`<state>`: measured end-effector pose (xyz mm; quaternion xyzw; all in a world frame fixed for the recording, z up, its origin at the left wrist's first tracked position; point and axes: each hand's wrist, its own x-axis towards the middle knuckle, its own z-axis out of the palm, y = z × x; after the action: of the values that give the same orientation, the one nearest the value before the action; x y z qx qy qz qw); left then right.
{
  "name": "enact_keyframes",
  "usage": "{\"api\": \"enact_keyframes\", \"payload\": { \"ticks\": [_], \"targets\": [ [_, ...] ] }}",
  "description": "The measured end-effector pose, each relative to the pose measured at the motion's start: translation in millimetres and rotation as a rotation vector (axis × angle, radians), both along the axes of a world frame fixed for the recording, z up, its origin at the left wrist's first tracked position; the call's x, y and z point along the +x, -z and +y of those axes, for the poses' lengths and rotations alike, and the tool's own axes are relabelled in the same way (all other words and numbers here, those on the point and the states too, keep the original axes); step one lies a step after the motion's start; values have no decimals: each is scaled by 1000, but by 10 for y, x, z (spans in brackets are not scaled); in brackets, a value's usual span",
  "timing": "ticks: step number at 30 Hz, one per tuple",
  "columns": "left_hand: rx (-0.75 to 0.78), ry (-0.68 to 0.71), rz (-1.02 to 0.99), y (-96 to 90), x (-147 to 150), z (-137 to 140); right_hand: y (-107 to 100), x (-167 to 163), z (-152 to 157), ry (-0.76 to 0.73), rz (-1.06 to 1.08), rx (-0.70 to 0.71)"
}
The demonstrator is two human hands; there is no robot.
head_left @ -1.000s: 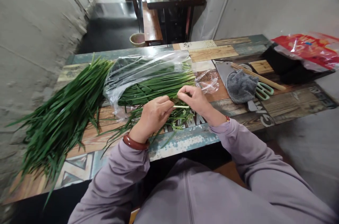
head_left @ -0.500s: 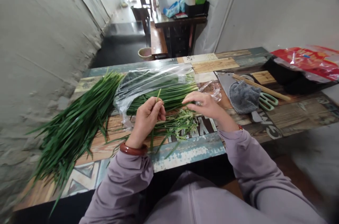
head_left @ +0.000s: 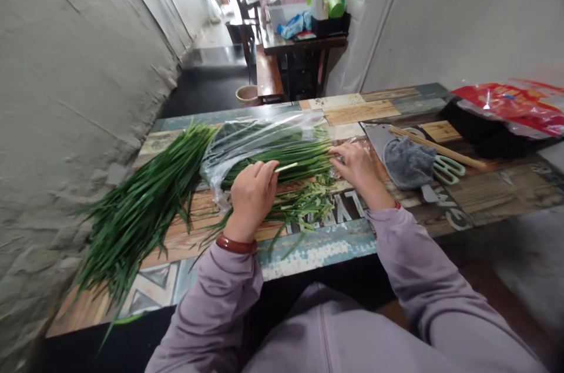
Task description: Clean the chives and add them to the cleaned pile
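Observation:
My left hand (head_left: 253, 194) is closed, pinching a chive stalk (head_left: 288, 167) whose pale end points right. Across the table, my right hand (head_left: 358, 168) has its thumb and fingers closed on the pale ends of the garlic chives (head_left: 304, 157). That bunch lies partly inside a clear plastic bag (head_left: 268, 129), leaves toward the left. Nearer me, loose scraps of leaves and stems (head_left: 311, 202) are spread on the patterned table (head_left: 326, 255). A larger pile of green chives (head_left: 145, 208) slants over the left part of the table, its leaf tips hanging past the front edge.
Right of my hands lie a grey cloth (head_left: 408, 163), pale green-handled scissors (head_left: 449, 168) and wooden chopsticks (head_left: 440, 147). A red plastic package (head_left: 506, 100) is at the far right. Beyond stand a bench (head_left: 268, 73), a basket (head_left: 248, 95) and another table (head_left: 304, 43).
My right hand has moved right and closed on the bunch's pale ends. My left hand has turned over, and its stalk has swung from upright to pointing right. The view has shifted slightly.

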<state>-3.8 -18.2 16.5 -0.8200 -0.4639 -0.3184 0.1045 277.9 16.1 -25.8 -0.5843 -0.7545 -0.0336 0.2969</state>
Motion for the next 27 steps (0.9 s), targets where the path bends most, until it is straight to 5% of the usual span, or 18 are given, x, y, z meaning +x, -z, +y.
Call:
{"api": "enact_keyframes", "payload": {
  "ticks": [7,14,27],
  "targets": [
    [-170,18,-237,94,45,56,-99,-3,28,-150,432,-17],
    [-241,110,-468,48,80,72,-155,-77,-49,-274,735,-186],
    [-261,226,-165,57,170,-12,-163,-239,-129,-399,809,-369]
  ]
}}
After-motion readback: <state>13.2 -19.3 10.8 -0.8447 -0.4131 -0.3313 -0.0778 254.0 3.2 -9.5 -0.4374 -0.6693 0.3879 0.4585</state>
